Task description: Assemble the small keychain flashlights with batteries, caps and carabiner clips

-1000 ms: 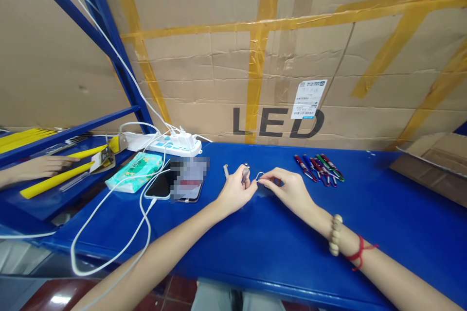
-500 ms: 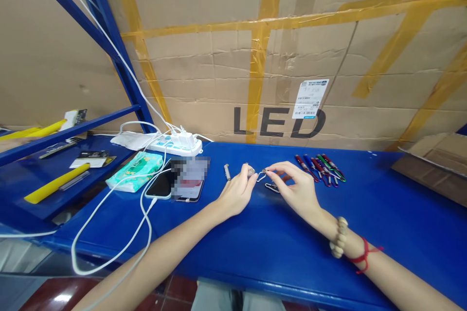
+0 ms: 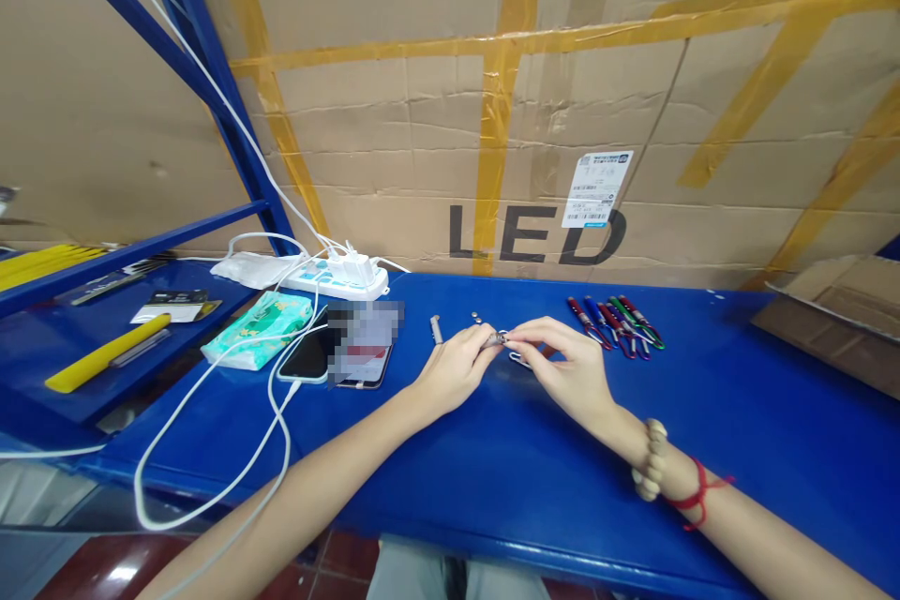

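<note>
My left hand (image 3: 454,367) is closed around a small silver metal tube (image 3: 496,339), like the body of a keychain flashlight. Thumb and fingers of my right hand (image 3: 573,370) pinch a small metal end piece (image 3: 505,337) against the tube's right end; the fingertips partly hide it. A silver carabiner clip (image 3: 518,359) lies on the blue table just below my right fingers. Behind my left hand are some tiny round metal pieces (image 3: 476,318), like button cells. Another silver tube (image 3: 437,330) lies left of them.
Several coloured keychain flashlights (image 3: 619,323) with carabiners lie to the right on the blue table (image 3: 717,450). Phones (image 3: 309,358), a tissue pack (image 3: 260,330), white cables and a power strip (image 3: 352,277) are at left. Cardboard (image 3: 414,141) stands behind; a carton (image 3: 836,319) is at right.
My hands have come together, and the end piece in my right hand now meets the tube in my left. Tiny round metal pieces now show on the table behind my left hand.
</note>
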The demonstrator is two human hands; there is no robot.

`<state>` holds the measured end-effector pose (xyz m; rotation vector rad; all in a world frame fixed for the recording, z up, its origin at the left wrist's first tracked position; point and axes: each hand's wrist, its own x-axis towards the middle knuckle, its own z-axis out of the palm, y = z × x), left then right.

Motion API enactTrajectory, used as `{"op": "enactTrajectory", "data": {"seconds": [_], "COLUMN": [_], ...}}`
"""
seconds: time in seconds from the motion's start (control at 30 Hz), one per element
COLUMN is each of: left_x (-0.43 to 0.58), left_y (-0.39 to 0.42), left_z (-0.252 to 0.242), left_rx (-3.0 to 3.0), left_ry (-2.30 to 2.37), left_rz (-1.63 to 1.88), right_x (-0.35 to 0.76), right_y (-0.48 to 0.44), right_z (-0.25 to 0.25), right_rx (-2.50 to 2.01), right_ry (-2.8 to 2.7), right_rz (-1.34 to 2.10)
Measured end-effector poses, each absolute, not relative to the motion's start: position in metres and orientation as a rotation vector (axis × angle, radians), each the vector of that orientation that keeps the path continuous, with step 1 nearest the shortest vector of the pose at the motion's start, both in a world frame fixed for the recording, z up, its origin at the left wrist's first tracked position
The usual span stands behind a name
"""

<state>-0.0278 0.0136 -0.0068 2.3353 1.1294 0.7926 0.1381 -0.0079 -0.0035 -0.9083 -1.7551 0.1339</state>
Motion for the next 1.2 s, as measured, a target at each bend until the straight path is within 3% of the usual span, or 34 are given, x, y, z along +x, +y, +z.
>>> {"op": "enactTrajectory", "data": {"seconds": [0.7, 0.97, 1.2], "left_x": [-0.033, -0.029, -0.025], "left_y": [0.013, 0.010, 0.007], "left_z": [-0.008, -0.014, -0.017], "left_rx": [2.435, 2.388, 2.239], "left_ry": [1.085, 1.021, 0.988], "left_rz": [0.708, 0.657, 0.730], "right_x": [0.151, 0.163, 0.162], "right_y": [0.004, -0.003, -0.005], "right_z": [-0.007, 0.007, 0.009], "right_rx": [-1.082, -1.075, -1.049], "right_ry": [-1.879, -2.322, -2.381], "right_rz": [0.336, -0.169, -0.286]}}
